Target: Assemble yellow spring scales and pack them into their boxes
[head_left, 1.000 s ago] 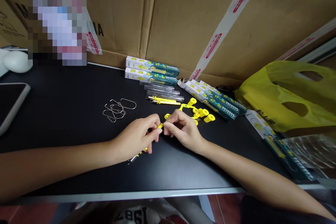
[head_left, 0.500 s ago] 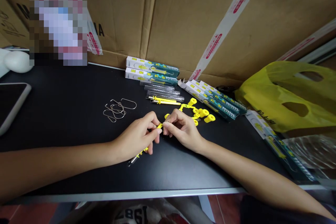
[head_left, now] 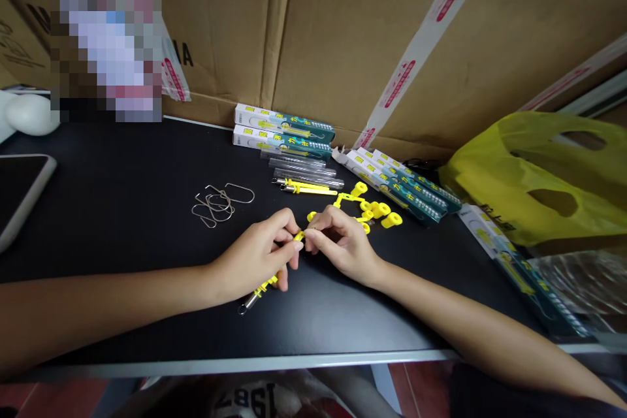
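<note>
My left hand (head_left: 264, 248) is closed round a yellow spring-scale rod (head_left: 265, 287). The rod's metal spring and end loop point toward the desk's front edge, and its yellow tip shows between thumb and forefinger. Pressed right up to that tip, my right hand (head_left: 345, 245) is pinched; whatever is in its fingertips is too small or hidden to make out. Behind the right hand lie several yellow plastic caps and fittings (head_left: 380, 210). Two similar yellow rods (head_left: 313, 190) rest beside clear plastic tubes (head_left: 306, 173). To the left is a tangle of bent wire hooks (head_left: 215, 204).
Printed spring-scale boxes (head_left: 281, 137) lie at the back, with more boxes (head_left: 396, 186) right of centre and another box (head_left: 524, 274) farther right. A yellow plastic bag (head_left: 490, 173) and clear plastic wrap (head_left: 582, 281) are on the right. A phone (head_left: 22, 192) lies left; large cardboard (head_left: 343, 32) stands behind.
Both hands stay nearly in place, fingertips still together at the rod's tip. A little more of the rod's yellow lower part shows below my left hand.
</note>
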`<state>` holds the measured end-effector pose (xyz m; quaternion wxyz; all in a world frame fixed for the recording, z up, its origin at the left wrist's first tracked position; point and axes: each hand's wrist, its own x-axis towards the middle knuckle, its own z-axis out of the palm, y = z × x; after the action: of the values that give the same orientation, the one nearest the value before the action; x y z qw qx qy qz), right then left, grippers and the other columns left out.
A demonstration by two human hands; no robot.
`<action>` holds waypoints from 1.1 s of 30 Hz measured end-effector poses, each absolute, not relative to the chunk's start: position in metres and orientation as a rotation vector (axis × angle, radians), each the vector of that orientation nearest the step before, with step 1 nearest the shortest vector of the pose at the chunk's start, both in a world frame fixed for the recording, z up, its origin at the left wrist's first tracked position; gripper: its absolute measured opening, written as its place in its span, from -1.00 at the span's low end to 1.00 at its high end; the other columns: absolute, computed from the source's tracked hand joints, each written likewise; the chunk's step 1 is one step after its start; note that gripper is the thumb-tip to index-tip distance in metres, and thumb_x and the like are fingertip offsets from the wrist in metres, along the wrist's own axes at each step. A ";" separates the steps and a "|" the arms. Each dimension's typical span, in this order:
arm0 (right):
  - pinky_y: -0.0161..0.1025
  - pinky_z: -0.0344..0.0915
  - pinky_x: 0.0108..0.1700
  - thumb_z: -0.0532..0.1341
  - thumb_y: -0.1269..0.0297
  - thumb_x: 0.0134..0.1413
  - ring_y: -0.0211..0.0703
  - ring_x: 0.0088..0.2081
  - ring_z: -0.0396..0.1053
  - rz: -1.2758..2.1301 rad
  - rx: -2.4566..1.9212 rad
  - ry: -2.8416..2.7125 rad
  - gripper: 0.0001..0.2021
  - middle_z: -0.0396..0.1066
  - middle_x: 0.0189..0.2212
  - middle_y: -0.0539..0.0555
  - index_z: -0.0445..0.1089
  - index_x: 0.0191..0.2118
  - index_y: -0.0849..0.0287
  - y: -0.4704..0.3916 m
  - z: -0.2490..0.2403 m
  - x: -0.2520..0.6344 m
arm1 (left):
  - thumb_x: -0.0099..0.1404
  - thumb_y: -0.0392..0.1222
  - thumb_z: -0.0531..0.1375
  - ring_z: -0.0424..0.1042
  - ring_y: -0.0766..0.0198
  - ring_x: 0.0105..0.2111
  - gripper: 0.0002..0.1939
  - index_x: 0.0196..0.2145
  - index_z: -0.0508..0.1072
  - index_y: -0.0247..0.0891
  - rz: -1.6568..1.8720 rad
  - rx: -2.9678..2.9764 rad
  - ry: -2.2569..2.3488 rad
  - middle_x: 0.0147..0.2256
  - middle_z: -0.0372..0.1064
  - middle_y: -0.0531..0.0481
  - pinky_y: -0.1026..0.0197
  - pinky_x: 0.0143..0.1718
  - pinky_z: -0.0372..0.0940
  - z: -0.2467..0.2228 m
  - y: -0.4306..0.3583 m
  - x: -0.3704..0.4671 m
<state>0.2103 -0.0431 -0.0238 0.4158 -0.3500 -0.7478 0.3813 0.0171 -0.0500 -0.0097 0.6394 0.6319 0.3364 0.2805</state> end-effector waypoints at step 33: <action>-0.33 0.25 -0.45 0.16 0.35 0.21 -0.32 -0.48 0.29 0.914 -0.803 -1.943 -0.88 0.30 -0.48 -0.04 0.24 -0.37 0.15 -0.040 -0.017 0.209 | 0.36 -0.16 0.05 0.37 0.41 -0.74 -0.87 -0.30 0.11 -0.18 0.646 1.276 0.681 -0.52 0.34 0.20 0.44 -0.74 0.18 -0.009 -0.046 0.021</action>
<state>0.2085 -0.0402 -0.0174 0.4120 -0.3193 -0.7723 0.3632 0.0209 -0.0459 -0.0086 0.7025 0.5734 0.3058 0.2901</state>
